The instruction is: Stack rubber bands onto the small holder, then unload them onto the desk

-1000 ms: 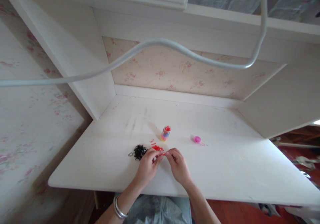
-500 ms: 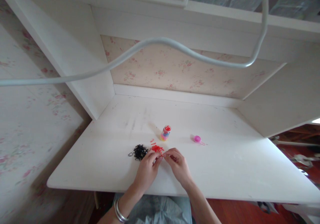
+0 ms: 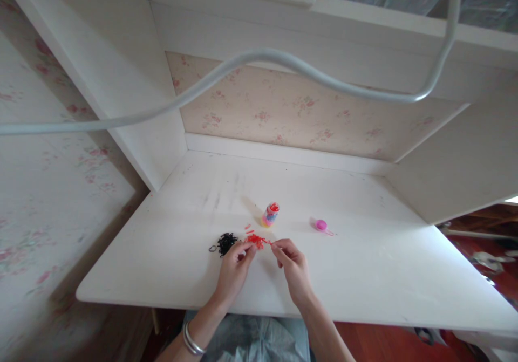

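A small pile of red rubber bands (image 3: pixel 256 239) lies on the white desk, with a pile of black rubber bands (image 3: pixel 226 243) to its left. My left hand (image 3: pixel 233 270) is closed, thumb and finger pinched at the near edge of the red pile; what sits between them is too small to make out. On the right side of that pile, my right hand (image 3: pixel 295 270) pinches a red rubber band at its fingertips. Just behind the pile stands a clear jar (image 3: pixel 270 214) holding colourful bands, red ones at the top.
A pink lid (image 3: pixel 321 225) with a loop lies to the right on the desk (image 3: pixel 384 265). Two loose red bands lie left of the jar. A thick white cable (image 3: pixel 259 55) crosses the upper view, in front of the shelf.
My hands have moved apart; half a second ago their fingertips met over a red band. The right hand has shifted slightly right, the left slightly left, uncovering more of the red pile.
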A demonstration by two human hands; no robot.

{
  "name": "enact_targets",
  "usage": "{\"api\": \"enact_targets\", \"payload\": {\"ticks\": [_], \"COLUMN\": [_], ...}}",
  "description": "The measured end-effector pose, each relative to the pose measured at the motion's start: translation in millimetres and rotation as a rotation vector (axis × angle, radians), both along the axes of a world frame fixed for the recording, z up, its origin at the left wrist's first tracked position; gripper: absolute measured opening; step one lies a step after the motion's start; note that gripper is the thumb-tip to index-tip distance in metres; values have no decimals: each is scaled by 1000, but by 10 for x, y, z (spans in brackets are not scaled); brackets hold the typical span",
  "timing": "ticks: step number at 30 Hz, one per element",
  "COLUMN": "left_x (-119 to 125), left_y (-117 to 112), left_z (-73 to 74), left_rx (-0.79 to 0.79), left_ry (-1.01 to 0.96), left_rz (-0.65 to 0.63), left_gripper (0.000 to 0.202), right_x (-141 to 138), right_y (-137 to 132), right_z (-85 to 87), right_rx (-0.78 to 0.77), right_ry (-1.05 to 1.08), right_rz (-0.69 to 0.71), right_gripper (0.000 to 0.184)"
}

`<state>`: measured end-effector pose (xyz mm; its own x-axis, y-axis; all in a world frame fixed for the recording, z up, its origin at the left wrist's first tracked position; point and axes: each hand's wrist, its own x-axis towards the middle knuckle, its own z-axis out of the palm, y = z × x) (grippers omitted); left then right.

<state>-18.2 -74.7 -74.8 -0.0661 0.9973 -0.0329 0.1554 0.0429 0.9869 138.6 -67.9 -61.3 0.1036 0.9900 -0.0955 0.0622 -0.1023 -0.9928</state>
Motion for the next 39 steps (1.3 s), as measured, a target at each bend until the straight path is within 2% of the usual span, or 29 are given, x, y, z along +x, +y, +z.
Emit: {"api": "enact_targets", "payload": {"ticks": [4,8,11,14,19,24,33,36,39], "left_x": [6,27,26,12,-2,2,9,18,27], "left_y": [6,5,-9,-31,-62,-57,-62,-58,14], "left_z": [-53,-91,-97,-75,-17,9,2,64,241], "left_rx": [28,68,99,93,85,82,94,103,143], "left_ry": [27,54,70,72,87,96,78,55,66], "left_rz": [-25,-33,-51,-58,-68,-88,-67,-49,-47], "left_gripper": [28,27,26,26,26,26,27,29,30], "right_x": [75,124,112,86,68,73,100,155,227], "right_y": [57,279,482,629,754,806,713,614,463], "right_z": [100,370,553,635,629,634,740,678,468], "right_rx": [128,326,424,485,543,516,443,418,335], "right_ry": [-152,-385,-494,-562,-650,-722,-538,-477,-370], "right_rz": [-112,-173,-191,-163,-132,-56,-49,-70,-122], "right_gripper": [24,22,22,21,17,17,18,19,24]}}
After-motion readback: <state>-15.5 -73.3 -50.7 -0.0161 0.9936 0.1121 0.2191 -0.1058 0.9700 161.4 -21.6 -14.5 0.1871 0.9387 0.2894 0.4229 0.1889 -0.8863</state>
